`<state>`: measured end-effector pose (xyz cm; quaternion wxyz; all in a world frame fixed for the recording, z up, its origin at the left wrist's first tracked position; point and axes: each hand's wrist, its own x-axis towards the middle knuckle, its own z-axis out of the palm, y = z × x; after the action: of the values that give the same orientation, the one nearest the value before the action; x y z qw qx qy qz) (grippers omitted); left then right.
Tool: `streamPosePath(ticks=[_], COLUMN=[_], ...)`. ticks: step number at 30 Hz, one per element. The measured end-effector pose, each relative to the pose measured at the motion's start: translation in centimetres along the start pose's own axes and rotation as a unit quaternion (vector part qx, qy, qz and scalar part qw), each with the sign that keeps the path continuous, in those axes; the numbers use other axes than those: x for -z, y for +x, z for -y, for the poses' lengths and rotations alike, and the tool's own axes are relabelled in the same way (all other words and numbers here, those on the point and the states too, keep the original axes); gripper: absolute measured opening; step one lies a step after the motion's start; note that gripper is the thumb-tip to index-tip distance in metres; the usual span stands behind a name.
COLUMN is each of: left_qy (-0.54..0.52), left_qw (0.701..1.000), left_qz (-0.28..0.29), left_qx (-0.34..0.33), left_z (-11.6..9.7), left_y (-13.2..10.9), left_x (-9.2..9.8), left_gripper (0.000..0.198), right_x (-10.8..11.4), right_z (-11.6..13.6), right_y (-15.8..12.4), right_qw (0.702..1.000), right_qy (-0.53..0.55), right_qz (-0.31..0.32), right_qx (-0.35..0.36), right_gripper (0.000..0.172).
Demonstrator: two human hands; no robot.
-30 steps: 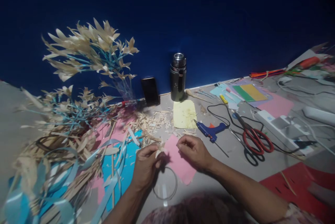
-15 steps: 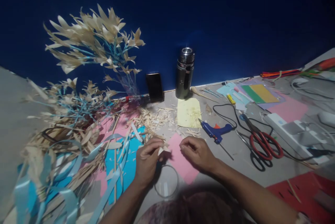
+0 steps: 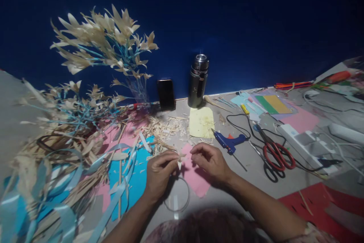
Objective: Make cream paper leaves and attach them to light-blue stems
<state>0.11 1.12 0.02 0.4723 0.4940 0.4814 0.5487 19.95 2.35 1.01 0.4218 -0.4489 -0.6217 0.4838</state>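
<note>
My left hand [image 3: 161, 173] is closed, its fingertips pinching a small cream flower [image 3: 180, 160] that looks made of dried husk. The petals point right and downward. Opposite it, my right hand [image 3: 212, 161] hovers over a pink paper sheet [image 3: 200, 186]; its fingers are bent and slightly apart, with nothing visible between them. A short gap separates it from the flower. Between my wrists lies a thin wire ring [image 3: 188, 197]. To the right of my right hand rests a blue glue gun [image 3: 229, 142].
Husk flowers on blue stems [image 3: 113, 42] stand in a clear vase at the left. Ribbon [image 3: 106, 216] and husks [image 3: 93, 176] spread below. A phone [image 3: 166, 95] and flask [image 3: 197, 83] stand by the wall. Scissors [image 3: 280, 155] and a power strip [image 3: 301, 148] lie right.
The flower has turned in my left fingertips, a petal now pointing down. My right hand has moved slightly left and its fingers have spread. The whole view has shifted a little.
</note>
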Motion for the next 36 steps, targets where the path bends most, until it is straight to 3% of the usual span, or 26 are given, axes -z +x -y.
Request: streamPosePath(ticks=[5,12,19,24,31,36], left_qy=[0.050,0.099,0.147,0.140,0.058,0.059], left_qw=[0.997,0.987,0.981,0.980,0.996,0.995], left_qz=[0.018,0.025,0.024,0.029,0.011,0.011], left_qx=[-0.052,-0.128,-0.123,-0.141,-0.060,-0.075], left_z=[-0.1,-0.2,-0.6,-0.4,0.3,0.1], left_y=[-0.2,-0.3,-0.3,-0.3,-0.5,-0.5], left_x=[-0.2,-0.4,-0.5,-0.2,-0.3,-0.3], left_gripper=[0.008,0.007,0.010,0.011,0.011,0.013], right_x=[0.1,-0.5,-0.8,-1.0,-1.4,-1.4], right_z=[2.2,1.9,1.6,1.8,1.9,1.9], right_y=[-0.1,-0.2,-0.1,0.0,0.1,0.3], right_qw=[0.992,0.980,0.976,0.983,0.998,0.997], right_qy=[-0.088,-0.153,-0.172,-0.159,-0.049,0.035], right_qz=[0.003,0.000,-0.002,-0.003,0.010,0.015], right_qx=[0.089,0.129,0.131,0.091,-0.026,-0.064], right_gripper=[0.012,0.007,0.012,0.011,0.011,0.010])
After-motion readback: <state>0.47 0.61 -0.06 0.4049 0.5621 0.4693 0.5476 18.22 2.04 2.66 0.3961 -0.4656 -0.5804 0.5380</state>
